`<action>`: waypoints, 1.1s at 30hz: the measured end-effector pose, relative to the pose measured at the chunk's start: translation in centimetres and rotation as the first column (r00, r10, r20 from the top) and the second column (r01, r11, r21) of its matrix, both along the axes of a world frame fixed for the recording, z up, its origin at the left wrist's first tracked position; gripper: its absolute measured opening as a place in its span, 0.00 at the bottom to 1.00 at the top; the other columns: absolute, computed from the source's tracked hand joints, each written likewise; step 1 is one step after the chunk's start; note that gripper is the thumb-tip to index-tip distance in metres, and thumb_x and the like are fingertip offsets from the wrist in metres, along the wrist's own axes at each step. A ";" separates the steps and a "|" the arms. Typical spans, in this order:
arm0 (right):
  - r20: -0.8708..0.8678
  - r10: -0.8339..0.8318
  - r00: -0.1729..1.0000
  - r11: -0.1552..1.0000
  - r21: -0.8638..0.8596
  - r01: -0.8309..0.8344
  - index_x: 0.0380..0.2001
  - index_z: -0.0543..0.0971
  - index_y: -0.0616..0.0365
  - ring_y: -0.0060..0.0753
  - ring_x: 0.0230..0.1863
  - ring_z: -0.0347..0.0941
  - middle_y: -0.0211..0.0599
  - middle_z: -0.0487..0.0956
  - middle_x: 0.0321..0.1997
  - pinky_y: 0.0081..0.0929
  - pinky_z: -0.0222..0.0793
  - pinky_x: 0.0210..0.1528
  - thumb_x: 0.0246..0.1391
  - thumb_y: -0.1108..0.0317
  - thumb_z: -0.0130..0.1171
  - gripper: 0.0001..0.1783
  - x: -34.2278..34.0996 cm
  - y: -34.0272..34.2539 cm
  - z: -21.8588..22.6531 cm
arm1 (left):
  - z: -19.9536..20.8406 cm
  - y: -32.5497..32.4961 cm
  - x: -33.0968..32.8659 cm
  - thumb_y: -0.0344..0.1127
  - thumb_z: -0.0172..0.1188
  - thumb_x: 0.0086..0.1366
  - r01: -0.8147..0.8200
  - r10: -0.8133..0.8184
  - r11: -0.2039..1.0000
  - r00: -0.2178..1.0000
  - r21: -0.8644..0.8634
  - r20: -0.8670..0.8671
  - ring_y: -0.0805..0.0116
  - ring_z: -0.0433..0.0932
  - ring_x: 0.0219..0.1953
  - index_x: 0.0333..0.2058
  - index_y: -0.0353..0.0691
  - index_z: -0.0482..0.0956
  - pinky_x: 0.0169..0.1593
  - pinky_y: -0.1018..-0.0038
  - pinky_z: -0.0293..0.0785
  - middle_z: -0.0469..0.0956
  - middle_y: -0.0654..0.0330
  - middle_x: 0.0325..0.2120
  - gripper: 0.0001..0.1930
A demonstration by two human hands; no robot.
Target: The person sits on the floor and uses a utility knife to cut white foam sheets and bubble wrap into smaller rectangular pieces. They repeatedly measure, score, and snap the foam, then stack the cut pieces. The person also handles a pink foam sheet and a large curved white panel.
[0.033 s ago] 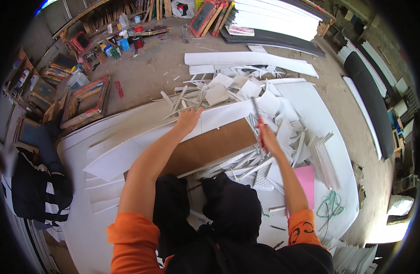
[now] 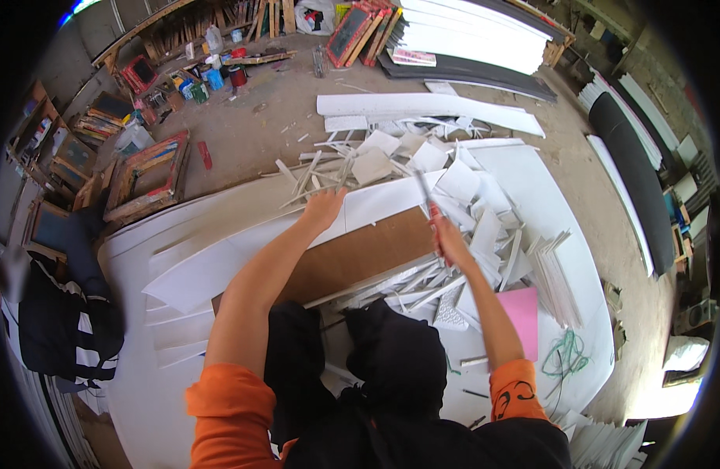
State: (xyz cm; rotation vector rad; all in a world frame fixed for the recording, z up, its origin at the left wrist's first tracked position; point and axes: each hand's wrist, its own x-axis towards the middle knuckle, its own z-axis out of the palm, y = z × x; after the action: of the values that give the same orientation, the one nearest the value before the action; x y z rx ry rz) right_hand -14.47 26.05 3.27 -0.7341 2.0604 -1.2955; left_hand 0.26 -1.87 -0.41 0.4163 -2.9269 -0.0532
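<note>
Left hand on a white strip, right hand gripping a red-handled tool

At the left of the frame, a pale bucket (image 2: 133,139) stands among stacked frames; its contents cannot be made out. In the upper left, a blue container (image 2: 213,79) and a dark red can (image 2: 237,76) stand close together, any labels too small to read. A white bag (image 2: 313,17) at the top shows black and red patches.

Left of centre, the left hand (image 2: 324,208) rests on the long white strip (image 2: 383,202), fingers at its far edge; how far they are open I cannot tell. The strip lies mid-frame, along the upper edge of a brown board (image 2: 360,254). At top centre is a package (image 2: 413,58) with illegible print.

Right of centre, the right hand (image 2: 451,241) is closed around a red-handled tool (image 2: 435,213), its blurred blade over the strip's right end. Lower right, an orange sleeve (image 2: 516,397) bears black markings.
</note>
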 end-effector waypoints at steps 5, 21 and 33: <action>-0.293 0.141 0.946 0.990 0.056 -0.130 0.30 0.71 0.60 0.37 0.20 0.70 0.47 0.70 0.17 0.32 0.63 0.26 0.56 0.51 0.30 0.25 3.4 -4.8 -1.8 | 1.3 0.1 -1.0 0.35 0.45 0.57 0.005 -0.010 0.990 0.999 0.139 0.033 0.52 0.73 0.33 0.40 0.40 0.62 0.33 0.60 0.69 0.73 0.52 0.29 0.12; -0.345 0.149 0.927 0.946 0.324 -0.031 0.31 0.68 0.64 0.63 0.33 0.68 0.61 0.72 0.26 0.50 0.61 0.37 0.55 0.48 0.28 0.28 8.7 -7.0 -0.1 | 1.5 1.0 -0.4 0.45 0.37 0.61 -0.058 0.039 0.952 0.997 0.300 0.068 0.44 0.72 0.29 0.34 0.33 0.69 0.35 0.55 0.67 0.73 0.43 0.24 0.20; -0.459 0.179 0.870 0.922 0.386 0.014 0.26 0.71 0.63 0.62 0.32 0.69 0.59 0.73 0.26 0.49 0.63 0.37 0.56 0.50 0.29 0.28 12.1 -7.5 1.5 | 1.2 -0.4 0.1 0.43 0.38 0.60 -0.006 -0.015 0.933 0.998 0.361 0.055 0.46 0.72 0.32 0.31 0.37 0.72 0.38 0.56 0.66 0.74 0.45 0.26 0.17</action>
State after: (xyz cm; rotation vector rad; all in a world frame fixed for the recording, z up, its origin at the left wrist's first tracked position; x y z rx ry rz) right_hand -2.33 18.56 4.73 -1.0304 2.5425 -0.6581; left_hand 0.39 -2.28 0.76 0.4693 -2.9719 -0.5978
